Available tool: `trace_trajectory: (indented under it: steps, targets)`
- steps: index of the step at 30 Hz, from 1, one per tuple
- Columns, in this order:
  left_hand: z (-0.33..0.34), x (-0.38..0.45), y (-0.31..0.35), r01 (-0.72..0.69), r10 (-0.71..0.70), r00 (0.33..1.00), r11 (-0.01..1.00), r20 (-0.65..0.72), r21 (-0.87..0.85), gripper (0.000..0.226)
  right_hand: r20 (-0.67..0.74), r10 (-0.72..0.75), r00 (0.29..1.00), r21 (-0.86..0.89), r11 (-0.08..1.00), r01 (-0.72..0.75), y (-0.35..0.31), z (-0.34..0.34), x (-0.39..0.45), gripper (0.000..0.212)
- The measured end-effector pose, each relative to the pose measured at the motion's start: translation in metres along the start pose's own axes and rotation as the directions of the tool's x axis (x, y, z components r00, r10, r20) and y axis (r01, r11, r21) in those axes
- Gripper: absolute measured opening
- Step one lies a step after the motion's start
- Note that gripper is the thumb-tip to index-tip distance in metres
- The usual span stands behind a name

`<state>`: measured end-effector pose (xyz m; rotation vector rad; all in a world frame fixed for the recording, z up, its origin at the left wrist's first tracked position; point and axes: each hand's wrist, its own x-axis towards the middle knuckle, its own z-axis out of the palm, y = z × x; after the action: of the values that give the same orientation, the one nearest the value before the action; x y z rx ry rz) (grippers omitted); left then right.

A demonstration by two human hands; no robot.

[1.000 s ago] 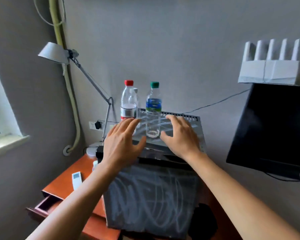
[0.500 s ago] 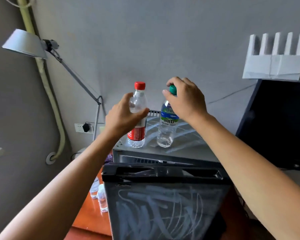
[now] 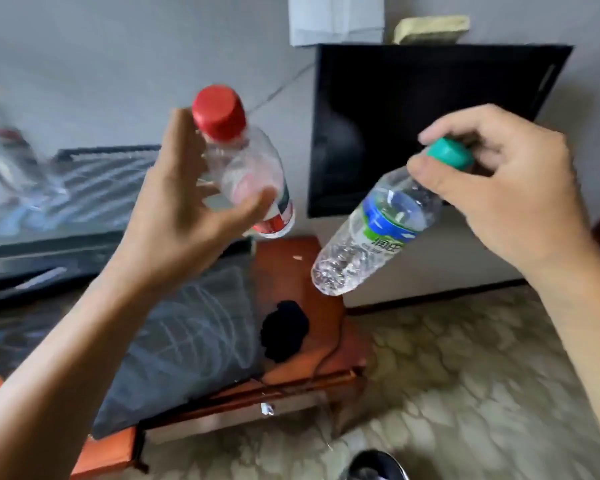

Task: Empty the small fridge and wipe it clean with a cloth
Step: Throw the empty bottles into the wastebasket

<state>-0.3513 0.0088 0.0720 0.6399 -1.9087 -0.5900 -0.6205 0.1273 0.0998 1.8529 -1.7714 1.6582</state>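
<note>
Head view — my left hand [image 3: 184, 216] now grips the red-capped clear plastic bottle [image 3: 246, 168], my right hand [image 3: 513, 188] the green-capped clear bottle [image 3: 371, 237] — both lifted off the small grey fridge [image 3: 84, 209], clearing its top for wiping.

Fridge [image 3: 84, 188] sits left on the tabletop [image 3: 291, 271], TV [image 3: 413, 116] behind to its right. Two bottles in the air: one [image 3: 253, 178] left, other [image 3: 368, 237] right, tilted.

Left hand [image 3: 184, 216] holds red-capped bottle [image 3: 250, 174]; right hand [image 3: 510, 188] holds green-capped bottle [image 3: 371, 237].
</note>
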Motion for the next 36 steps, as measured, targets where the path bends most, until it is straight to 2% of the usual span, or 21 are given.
trace_trajectory:
  steps: [2,4,7,9,11,13,16,18,23,24,26,29,32,34,36]
  targets:
    - [0.066,-0.035,0.013,0.012,-0.007,0.996,0.999,0.091,-0.047,0.062,0.008,0.101,0.995,-0.028,0.994,-0.101,0.04,-0.053,-0.044,0.017]
    - [0.094,-0.062,0.014,0.016,-0.01,0.99,0.999,0.139,-0.04,0.068,-0.006,0.198,0.98,-0.023,0.98,-0.198,0.073,-0.065,-0.078,0.017]
    - [0.181,-0.114,-0.001,0.147,-0.141,0.943,0.989,0.301,0.001,0.076,0.056,0.44,0.896,-0.13,0.893,-0.431,0.153,-0.08,-0.158,0.02]
    - [0.229,-0.152,-0.025,0.274,-0.264,0.885,0.961,0.383,0.028,0.079,0.101,0.622,0.776,-0.218,0.775,-0.593,0.21,-0.074,-0.218,0.02]
    - [0.267,-0.185,-0.055,0.371,-0.36,0.831,0.927,0.425,0.058,0.072,0.137,0.788,0.6,-0.324,0.608,-0.725,0.253,-0.059,-0.269,0.019]
    - [0.303,-0.219,-0.086,0.412,-0.405,0.781,0.906,0.476,0.095,0.063,0.154,0.871,0.467,-0.408,0.486,-0.772,0.29,-0.039,-0.313,0.019]
    - [0.354,-0.274,-0.128,0.494,-0.49,0.675,0.855,0.551,0.156,0.052,0.174,0.931,0.321,-0.494,0.365,-0.79,0.339,-0.006,-0.373,0.019]
    - [0.387,-0.317,-0.163,0.555,-0.551,0.584,0.807,0.596,0.203,0.05,0.173,0.953,0.248,-0.547,0.303,-0.78,0.373,0.019,-0.41,0.02]
    - [0.459,-0.411,-0.244,0.638,-0.696,0.24,0.639,0.677,0.431,0.066,0.178,0.98,0.094,-0.636,0.187,-0.749,0.446,0.076,-0.484,0.016]
    - [0.474,-0.427,-0.258,0.634,-0.712,0.178,0.611,0.679,0.474,0.071,0.186,0.98,0.074,-0.66,0.18,-0.73,0.464,0.087,-0.499,0.016]
    - [0.498,-0.454,-0.283,0.586,-0.722,0.114,0.603,0.682,0.541,0.077,0.181,0.981,0.071,-0.711,0.181,-0.679,0.491,0.104,-0.524,0.013]
    - [0.533,-0.498,-0.324,0.523,-0.693,0.129,0.656,0.71,0.545,0.072,0.186,0.978,0.092,-0.723,0.199,-0.661,0.532,0.129,-0.569,0.015]
    - [0.556,-0.531,-0.356,0.434,-0.636,0.107,0.722,0.764,0.54,0.066,0.218,0.975,0.04,-0.722,0.189,-0.666,0.556,0.146,-0.608,0.021]
    - [0.564,-0.551,-0.373,0.356,-0.596,0.051,0.76,0.801,0.543,0.084,0.252,0.968,0.018,-0.711,0.198,-0.675,0.564,0.152,-0.629,0.016]
    - [0.563,-0.561,-0.382,0.325,-0.591,0.025,0.767,0.806,0.553,0.098,0.272,0.962,-0.007,-0.714,0.197,-0.672,0.565,0.151,-0.64,0.017]
